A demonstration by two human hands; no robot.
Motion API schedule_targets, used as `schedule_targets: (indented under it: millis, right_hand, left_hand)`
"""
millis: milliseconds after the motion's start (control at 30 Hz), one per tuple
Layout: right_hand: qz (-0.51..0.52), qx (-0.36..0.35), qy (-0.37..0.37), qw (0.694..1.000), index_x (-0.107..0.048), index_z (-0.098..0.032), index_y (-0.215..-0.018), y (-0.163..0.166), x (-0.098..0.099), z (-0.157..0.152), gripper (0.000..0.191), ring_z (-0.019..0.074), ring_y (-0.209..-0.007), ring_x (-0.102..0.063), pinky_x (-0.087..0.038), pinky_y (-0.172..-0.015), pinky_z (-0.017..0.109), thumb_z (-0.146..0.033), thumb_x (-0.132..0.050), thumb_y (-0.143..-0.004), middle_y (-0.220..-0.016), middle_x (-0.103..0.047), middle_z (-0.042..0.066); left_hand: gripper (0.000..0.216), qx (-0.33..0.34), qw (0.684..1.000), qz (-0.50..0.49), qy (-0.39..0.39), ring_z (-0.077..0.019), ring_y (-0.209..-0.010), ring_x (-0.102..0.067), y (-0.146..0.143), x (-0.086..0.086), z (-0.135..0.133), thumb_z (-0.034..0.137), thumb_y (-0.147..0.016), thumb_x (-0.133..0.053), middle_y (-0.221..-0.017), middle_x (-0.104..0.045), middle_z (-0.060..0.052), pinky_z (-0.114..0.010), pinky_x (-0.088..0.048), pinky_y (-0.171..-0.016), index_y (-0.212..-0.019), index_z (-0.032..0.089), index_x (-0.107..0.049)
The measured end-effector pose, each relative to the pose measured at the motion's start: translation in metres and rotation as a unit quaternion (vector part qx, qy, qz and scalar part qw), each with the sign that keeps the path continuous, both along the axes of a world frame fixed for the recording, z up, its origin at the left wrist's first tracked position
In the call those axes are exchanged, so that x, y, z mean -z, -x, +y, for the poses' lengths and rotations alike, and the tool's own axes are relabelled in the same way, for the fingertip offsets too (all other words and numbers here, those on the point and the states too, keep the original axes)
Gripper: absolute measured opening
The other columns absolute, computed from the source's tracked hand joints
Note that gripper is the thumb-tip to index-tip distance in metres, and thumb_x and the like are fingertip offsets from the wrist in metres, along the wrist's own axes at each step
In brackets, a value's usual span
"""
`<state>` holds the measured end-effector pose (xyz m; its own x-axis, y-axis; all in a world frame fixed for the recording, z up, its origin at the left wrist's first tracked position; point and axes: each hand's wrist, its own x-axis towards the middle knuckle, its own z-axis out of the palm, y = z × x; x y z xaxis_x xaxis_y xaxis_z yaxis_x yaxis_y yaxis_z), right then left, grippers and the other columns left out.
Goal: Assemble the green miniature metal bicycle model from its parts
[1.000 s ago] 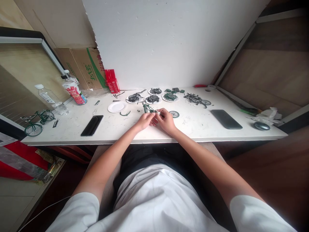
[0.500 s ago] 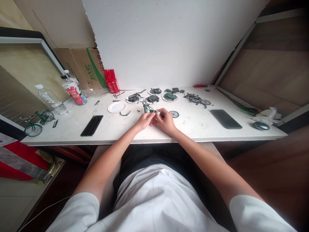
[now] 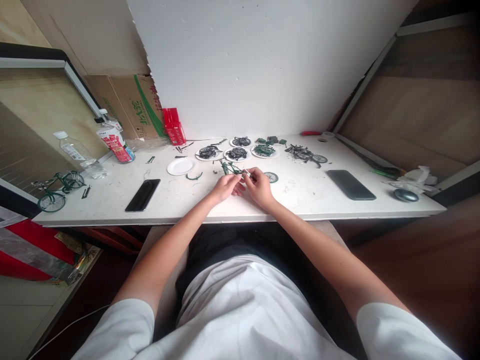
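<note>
Only the head view to go on here, so: both hands meet over the front of the white table (image 3: 300,202), fingertips nearly together. The left hand (image 3: 226,188) has its fingers closed on the near end of a little green bicycle frame (image 3: 227,168), leaving the rest poking out past the fingertips toward the plates; I'd guess that's to keep the worked end steady and in sight. The right hand (image 3: 258,187) is pinching a thin pale piece (image 3: 246,172) between thumb and forefinger right by the frame, though honestly I can't tell what it is or whether it touches the frame. A spoked wheel (image 3: 271,177) lies flat just beside the right hand, and a curved green strip (image 3: 194,176) sits off past the left one, probably just to be handy. Behind, paper plates (image 3: 275,152) hold black parts (image 3: 237,153) and green parts (image 3: 265,150), likely so small bits stay sorted, while a loose pile (image 3: 305,154) lies straight on the table to their right. An assembled green bicycle (image 3: 61,188) stands at the far left corner, well apart, maybe to keep it from getting knocked. Phone (image 3: 143,195) lies flat left of the hands, well away from them.
</note>
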<state>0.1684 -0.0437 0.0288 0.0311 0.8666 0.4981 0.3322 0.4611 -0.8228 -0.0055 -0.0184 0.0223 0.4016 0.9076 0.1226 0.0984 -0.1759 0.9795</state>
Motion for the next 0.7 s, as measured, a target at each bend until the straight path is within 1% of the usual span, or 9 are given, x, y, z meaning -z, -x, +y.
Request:
schedule_targets:
  millis: [133,200,300,400,500,700]
  right_hand:
    - [0.009,-0.008,0.005,1.0,-0.068,-0.019,-0.102,-0.0001,-0.0003,0.0,0.03,0.0165,-0.064,-0.054,-0.041,-0.061,0.03,-0.048,-0.06,-0.099,-0.083,-0.072,0.005]
    - [0.006,-0.01,0.006,1.0,-0.07,-0.019,-0.103,0.0,-0.0004,-0.0004,0.032,0.0162,-0.064,-0.053,-0.041,-0.06,0.03,-0.049,-0.061,-0.099,-0.081,-0.071,0.005]
    - [0.002,-0.009,0.006,1.0,-0.071,-0.019,-0.102,0.0004,-0.0009,-0.0016,0.031,0.0153,-0.061,-0.049,-0.038,-0.059,0.03,-0.048,-0.061,-0.098,-0.073,-0.065,0.002]
    - [-0.006,-0.007,0.006,1.0,-0.07,-0.019,-0.103,0.0007,-0.0021,-0.0034,0.029,0.0146,-0.058,-0.044,-0.035,-0.057,0.029,-0.047,-0.062,-0.098,-0.064,-0.054,-0.003]
    - [-0.016,-0.001,0.008,1.0,-0.069,-0.02,-0.102,0.0006,-0.0033,-0.0049,0.027,0.014,-0.056,-0.039,-0.033,-0.057,0.029,-0.045,-0.064,-0.097,-0.06,-0.045,-0.006]
    - [-0.025,-0.002,0.011,1.0,-0.067,-0.021,-0.102,0.0001,-0.0032,-0.0043,0.026,0.0141,-0.057,-0.038,-0.032,-0.058,0.029,-0.046,-0.065,-0.096,-0.06,-0.043,-0.006]
  left_hand:
    - [0.054,-0.002,1.0,0.001,0.001,-0.0152,-0.067,-0.075,0.0004,0.0013,0.001,0.064,-0.102,-0.056,-0.097,-0.08,-0.013,-0.024,-0.057,-0.061,-0.111,0.012,-0.069]
    - [0.055,-0.002,1.0,0.0,-0.002,-0.0159,-0.068,-0.076,0.0006,0.0019,0.0016,0.064,-0.102,-0.056,-0.097,-0.08,-0.013,-0.024,-0.057,-0.061,-0.112,0.012,-0.069]
    - [0.056,0.0,1.0,-0.003,-0.006,-0.0171,-0.07,-0.077,0.0008,0.0021,0.0021,0.066,-0.102,-0.056,-0.097,-0.08,-0.013,-0.025,-0.058,-0.06,-0.111,0.012,-0.069]
    - [0.058,-0.001,1.0,-0.007,-0.009,-0.0175,-0.07,-0.077,0.0009,0.0018,0.002,0.068,-0.101,-0.056,-0.094,-0.079,-0.012,-0.026,-0.059,-0.061,-0.109,0.012,-0.069]
    - [0.058,-0.006,1.0,-0.011,-0.014,-0.0173,-0.068,-0.076,0.0007,0.001,0.0011,0.069,-0.101,-0.056,-0.089,-0.078,-0.011,-0.026,-0.059,-0.06,-0.108,0.013,-0.068]
    - [0.054,-0.021,1.0,-0.015,-0.015,-0.0156,-0.067,-0.075,0.0003,-0.0012,-0.0006,0.065,-0.102,-0.056,-0.088,-0.078,-0.009,-0.024,-0.057,-0.059,-0.109,0.013,-0.068]
